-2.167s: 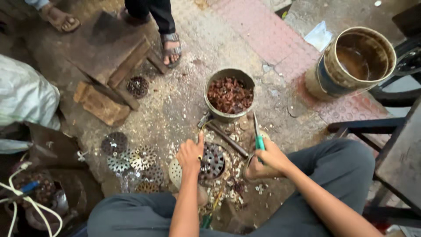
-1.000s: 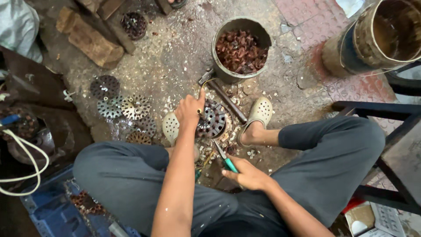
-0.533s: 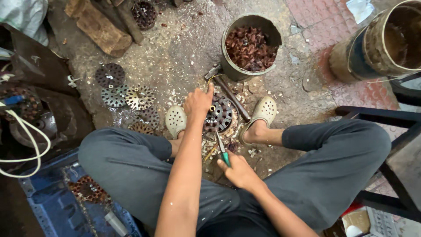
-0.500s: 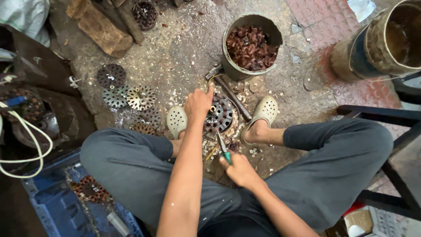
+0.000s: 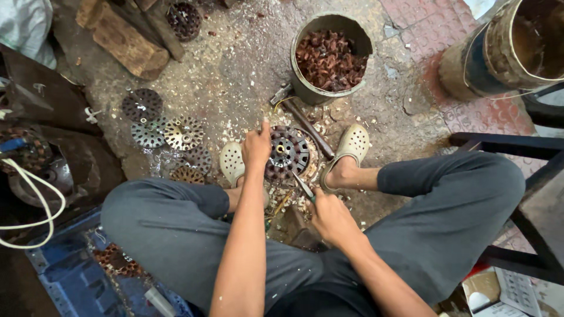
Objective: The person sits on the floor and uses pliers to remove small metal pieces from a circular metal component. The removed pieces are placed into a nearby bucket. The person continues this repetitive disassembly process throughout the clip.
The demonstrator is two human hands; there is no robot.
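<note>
Head view: barely changed from half a second back
Left hand [image 5: 257, 147]: grip still clamped on slotted metal disc [image 5: 289, 154], floor between feet
Right hand [image 5: 330, 218]: grip closed around green-handled screwdriver [image 5: 304, 189], tip now at disc's near edge

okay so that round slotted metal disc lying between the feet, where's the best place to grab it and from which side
Probably by its outer rim, coming from above on the left side. The slotted disc lies flat on the ground, so only the edge offers a pinch. The left hand already rests there; the right hand works a tool at the near edge, and a hammer crowds the far right.
</note>
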